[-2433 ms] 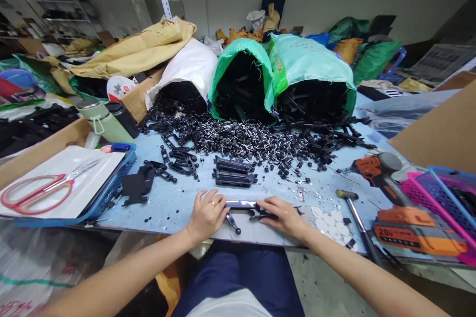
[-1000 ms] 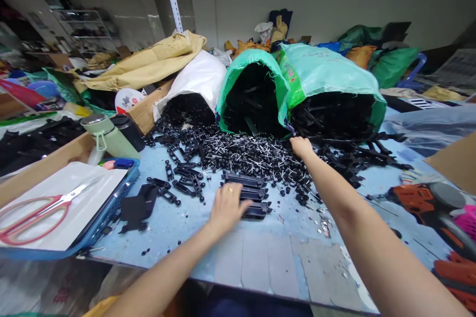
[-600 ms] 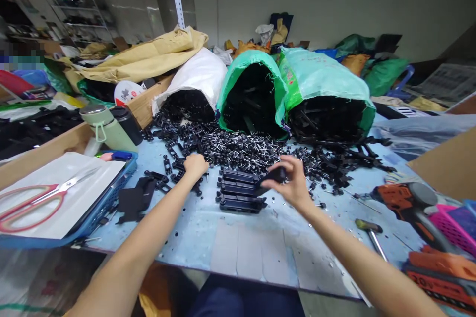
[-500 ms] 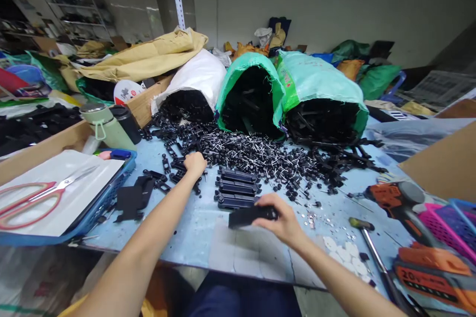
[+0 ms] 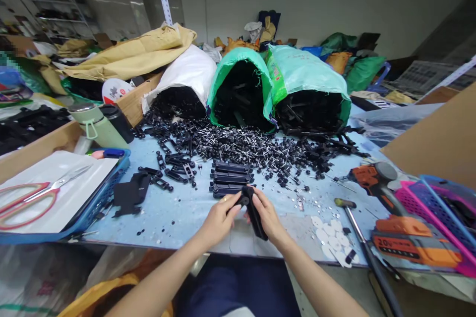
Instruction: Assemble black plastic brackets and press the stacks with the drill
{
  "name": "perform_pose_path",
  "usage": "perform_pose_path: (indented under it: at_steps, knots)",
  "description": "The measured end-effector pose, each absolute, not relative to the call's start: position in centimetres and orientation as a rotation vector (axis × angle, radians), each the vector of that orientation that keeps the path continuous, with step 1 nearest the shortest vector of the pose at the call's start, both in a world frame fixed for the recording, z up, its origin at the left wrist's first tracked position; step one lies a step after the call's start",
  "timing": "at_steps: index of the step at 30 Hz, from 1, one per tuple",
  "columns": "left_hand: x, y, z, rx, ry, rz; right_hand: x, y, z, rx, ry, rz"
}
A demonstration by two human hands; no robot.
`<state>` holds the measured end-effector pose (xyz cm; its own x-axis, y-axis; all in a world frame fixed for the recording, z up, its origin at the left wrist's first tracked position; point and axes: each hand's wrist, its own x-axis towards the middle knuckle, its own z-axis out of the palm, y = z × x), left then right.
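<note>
Both bare arms have shifted: the left hand, a moment ago over the black links at the left, has come in to meet the right hand close to the near edge of the pale blue worktop. Forearms reach in from the near side and slant toward each other, wrists well apart, fingertips nearly meeting. On the right, thumb and fingers are clamped round a long black plastic body, held at a slant above the worktop, its near end tipped toward the near edge. On the left, thumb and fingers pinch a small black piece, mostly hidden, at the body's far end.

Just beyond the hands lie three similar black bodies in a row. Farther back, three sacks lie on their sides with mouths facing the worker: a white woven one, a green woven one and a pale teal one, all holding dark parts. Toward the left edge, a blue plastic basket carries white sheeting and red-handled scissors; by the right edge, dark items fill a blue-and-pink basket pair.
</note>
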<state>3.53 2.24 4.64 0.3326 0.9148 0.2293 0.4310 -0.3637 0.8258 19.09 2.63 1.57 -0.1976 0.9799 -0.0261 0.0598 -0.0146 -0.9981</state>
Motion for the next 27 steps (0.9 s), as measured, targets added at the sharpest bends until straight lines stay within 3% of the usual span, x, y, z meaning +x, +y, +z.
perform_pose_path:
  at_steps: [3,8,13,23,27]
  knots:
    - [4.1,1.6,4.3,1.798,1.293,1.1,19.4,2.9,2.2,-1.068,-1.329,1.426]
    - [5.3,0.9,4.8,1.788,1.362,1.14,20.8,3.1,3.0,-1.011,-1.657,1.166]
    - [7.0,-0.1,4.6,1.699,1.437,1.446,20.3,2.6,4.0,-0.999,-1.608,1.053]
    - [3.0,2.1,5.5,2.094,1.044,1.172,22.0,3.0,6.5,-0.96,-1.994,0.822]
    - [5.1,1.4,5.8,1.951,1.232,1.441,20.2,2.5,6.1,-0.966,-1.86,0.808]
